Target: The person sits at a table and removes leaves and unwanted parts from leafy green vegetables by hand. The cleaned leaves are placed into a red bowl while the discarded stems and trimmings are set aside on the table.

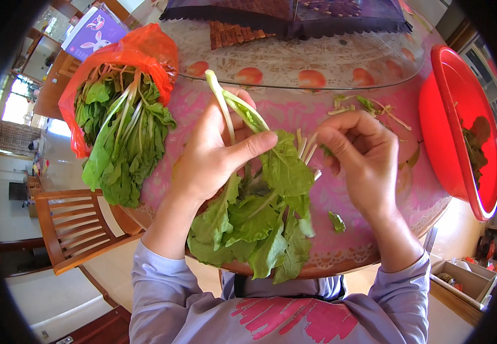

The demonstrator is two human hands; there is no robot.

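Note:
My left hand (218,150) holds stalks of a leafy green (286,170) between thumb and fingers, pale stem ends pointing up. Beneath it, a pile of leafy greens (252,219) lies at the table's near edge, some pale stems sticking out to the right. My right hand (356,150) is just right of those stems, thumb and index fingertip pinched together; a small bit of green shows by its curled fingers, and whether it is gripped is unclear. Beyond that hand lie trimmed stem and leaf scraps (371,107). One torn leaf piece (337,221) rests nearer me.
At left, an orange-red plastic bag (145,47) spills more greens (123,142). At right stands a tilted red plastic basin (442,129) with some leaves inside. A mesh food cover (291,26) sits across the far side of the table. A wooden chair (80,223) is at left.

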